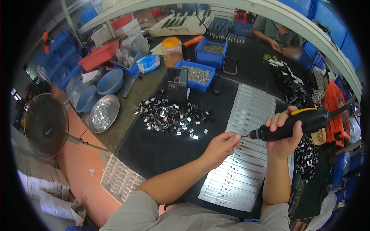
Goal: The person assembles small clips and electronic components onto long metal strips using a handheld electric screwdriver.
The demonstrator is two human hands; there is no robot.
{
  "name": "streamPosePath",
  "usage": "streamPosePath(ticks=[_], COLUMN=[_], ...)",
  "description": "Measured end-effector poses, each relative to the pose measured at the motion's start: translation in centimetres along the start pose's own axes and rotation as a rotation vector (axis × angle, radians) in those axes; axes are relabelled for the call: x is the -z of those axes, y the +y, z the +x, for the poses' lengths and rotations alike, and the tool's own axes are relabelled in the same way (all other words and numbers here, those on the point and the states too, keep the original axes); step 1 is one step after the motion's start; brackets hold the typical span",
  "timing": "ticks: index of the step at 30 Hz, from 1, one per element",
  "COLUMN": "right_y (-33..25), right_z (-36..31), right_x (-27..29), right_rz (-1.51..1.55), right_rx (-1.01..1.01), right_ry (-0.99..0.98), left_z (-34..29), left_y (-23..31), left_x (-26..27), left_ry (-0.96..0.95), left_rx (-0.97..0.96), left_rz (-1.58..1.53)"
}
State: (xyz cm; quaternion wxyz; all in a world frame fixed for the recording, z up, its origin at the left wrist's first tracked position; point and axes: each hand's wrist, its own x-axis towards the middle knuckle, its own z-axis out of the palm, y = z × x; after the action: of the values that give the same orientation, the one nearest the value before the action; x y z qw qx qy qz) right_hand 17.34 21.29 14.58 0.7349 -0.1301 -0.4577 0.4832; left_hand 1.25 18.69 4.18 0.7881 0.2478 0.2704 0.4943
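Note:
My right hand [284, 133] is wrapped round a black electric screwdriver [304, 122] with a yellow lever, its cable running off to the right. The screwdriver lies almost level, its bit pointing left. At the tip of that bit, my left hand [223, 148] is closed in a pinch; whatever sits between the fingertips is too small to make out. Below both hands lies a row of long silver metal strips [231, 181], side by side, with small holes and slots. Left of them, a heap of small black and silver pieces [173, 117] is spread on the black mat.
Blue bins of small metal parts [198, 75] stand beyond the heap, near an orange-lidded jar [172, 52] and a phone [230, 65]. A metal plate of pieces [104, 113] is at left, by a fan [46, 125]. Another person's hands [283, 49] are at far right.

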Motion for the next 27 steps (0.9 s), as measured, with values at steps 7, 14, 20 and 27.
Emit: streamPosePath(ticks=[7,14,20,27], right_y=[-0.2,0.4,0.9,0.9], right_z=[0.0,-0.6,-1.0,-0.8], right_x=[0.1,0.2,0.9,0.5], right_rz=[0.042,0.036,0.049,0.035], right_rx=[-0.04,-0.044,-0.067,-0.036], right_ry=[0.001,-0.062,-0.019,-0.023], left_z=[0.0,-0.3,-0.1,0.2], left_y=[0.2,0.0,-0.1,0.0], left_x=[-0.4,-0.4,-0.5,0.0], left_ry=[-0.051,-0.048,0.015,0.01], left_rx=[0.039,0.045,0.082,0.055], left_rz=[0.02,0.008,0.042,0.036])
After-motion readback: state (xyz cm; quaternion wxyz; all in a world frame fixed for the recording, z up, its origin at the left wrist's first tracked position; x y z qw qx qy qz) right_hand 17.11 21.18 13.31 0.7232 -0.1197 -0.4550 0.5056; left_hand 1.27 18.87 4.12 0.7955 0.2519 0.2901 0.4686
